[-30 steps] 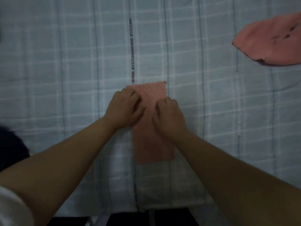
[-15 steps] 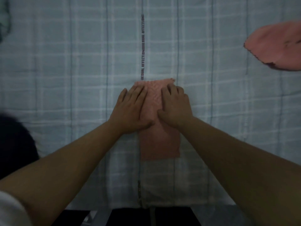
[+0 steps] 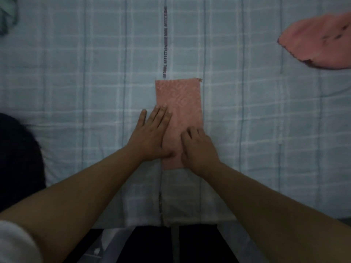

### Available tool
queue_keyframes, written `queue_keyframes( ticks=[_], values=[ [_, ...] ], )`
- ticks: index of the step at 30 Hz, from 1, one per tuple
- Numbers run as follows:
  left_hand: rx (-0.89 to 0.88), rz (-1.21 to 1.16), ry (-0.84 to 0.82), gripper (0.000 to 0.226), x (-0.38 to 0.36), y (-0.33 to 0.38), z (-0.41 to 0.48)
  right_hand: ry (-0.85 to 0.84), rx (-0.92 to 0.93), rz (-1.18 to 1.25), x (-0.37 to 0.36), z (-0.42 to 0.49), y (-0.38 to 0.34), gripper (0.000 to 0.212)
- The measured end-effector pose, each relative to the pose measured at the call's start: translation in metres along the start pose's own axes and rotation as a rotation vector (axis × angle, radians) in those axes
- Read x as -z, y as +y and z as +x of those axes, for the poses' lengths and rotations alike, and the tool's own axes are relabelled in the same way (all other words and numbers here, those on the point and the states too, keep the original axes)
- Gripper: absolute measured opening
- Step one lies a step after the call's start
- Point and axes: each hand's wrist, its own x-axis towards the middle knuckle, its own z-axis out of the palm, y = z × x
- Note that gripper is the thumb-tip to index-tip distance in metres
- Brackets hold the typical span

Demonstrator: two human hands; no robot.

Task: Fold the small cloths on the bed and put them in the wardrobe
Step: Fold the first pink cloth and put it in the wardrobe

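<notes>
A pink cloth [image 3: 179, 99], folded into a narrow upright rectangle, lies flat in the middle of the checked bedsheet [image 3: 76, 92]. My left hand [image 3: 152, 135] lies flat with straight fingers on the cloth's left edge, partly on the sheet. My right hand [image 3: 198, 149] rests on the cloth's lower right part with its fingers curled, their tips against the fabric. The cloth's near end is hidden under both hands. A second pink cloth [image 3: 319, 42] lies unfolded at the far right.
The bed's near edge [image 3: 190, 223] runs below my arms, with dark floor beyond it. A dark shape [image 3: 17, 158] sits at the left. A pale bundle [image 3: 6, 18] shows in the top left corner. A printed text stripe [image 3: 165, 44] runs up the sheet.
Both hands have slid back along the cloth from its far end toward me, uncovering the upper half. My right hand's fingers have curled; my left hand stays flat.
</notes>
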Motion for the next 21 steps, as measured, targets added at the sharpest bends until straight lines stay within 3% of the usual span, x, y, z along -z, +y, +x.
queue_keyframes(
  ticks=[4, 7, 10, 14, 17, 19, 21],
  values=[
    [-0.044, -0.004, 0.11, 0.126, -0.003, 0.01, -0.022, 0.125, -0.012, 0.03, 0.0, -0.016, -0.004, 0.028],
    [-0.064, 0.024, 0.067, 0.122, -0.02, 0.014, -0.043, 0.087, 0.001, 0.007, -0.011, -0.03, -0.003, 0.025],
    [-0.029, 0.014, 0.003, 0.122, -0.034, 0.015, -0.052, 0.017, -0.014, -0.023, -0.028, -0.038, -0.004, 0.034],
    [0.003, -0.077, 0.037, 0.125, -0.032, 0.022, -0.052, 0.042, -0.053, 0.051, -0.033, -0.041, -0.007, 0.04],
    [0.189, -0.38, 0.179, 0.111, -0.026, 0.031, -0.064, 0.168, -0.21, 0.259, -0.029, -0.046, -0.01, 0.038],
    [0.415, -0.634, 0.268, 0.086, -0.026, 0.037, -0.068, 0.226, -0.449, 0.464, -0.026, -0.045, -0.009, 0.036],
    [0.634, -0.903, 0.227, 0.066, -0.026, 0.042, -0.068, 0.168, -0.708, 0.655, -0.023, -0.041, -0.007, 0.033]
  ],
)
